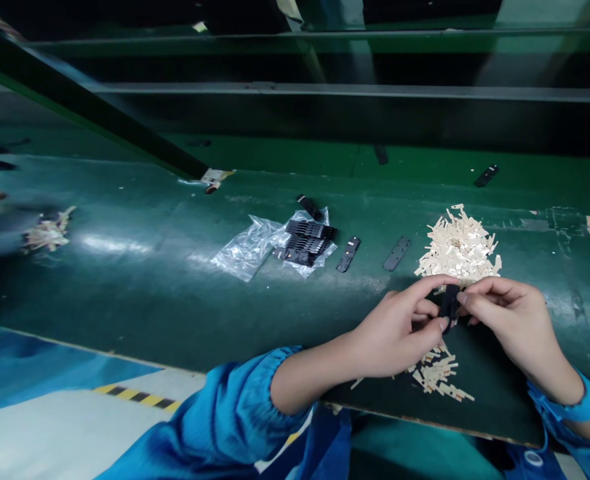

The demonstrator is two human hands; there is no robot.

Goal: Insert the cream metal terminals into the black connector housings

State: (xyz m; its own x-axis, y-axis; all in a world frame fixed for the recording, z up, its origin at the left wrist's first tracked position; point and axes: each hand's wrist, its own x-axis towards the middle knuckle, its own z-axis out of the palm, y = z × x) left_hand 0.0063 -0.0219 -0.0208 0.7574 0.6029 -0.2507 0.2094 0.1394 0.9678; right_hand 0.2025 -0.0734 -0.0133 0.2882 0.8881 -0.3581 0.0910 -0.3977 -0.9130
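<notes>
The left hand [399, 333] is clamped on a small black cover [449, 308], pinching it between thumb and fingers; the right hand [517, 317] has its fingertips drawn in against the cover's right edge, though I cannot tell whether they are closed on it or on something small. The cover is held just above the green bench [149, 300], between the pile of pale strips [459, 247] beyond the hands and the smaller scatter of strips [437, 377] on the near side.

The step in hand looks like close fingertip work on this one cover — the left hand steadying, the right doing the fine part; the next move seems to call for a firm left pinch and a small, exact push or pull from the right, without letting the cover twist.

To the left, a loose cover [349, 254] and a grey-looking cover [397, 253] lie apart on the bench; past them a stack of black covers [307, 240] rests on clear plastic [249, 248] — well away from both hands.
</notes>
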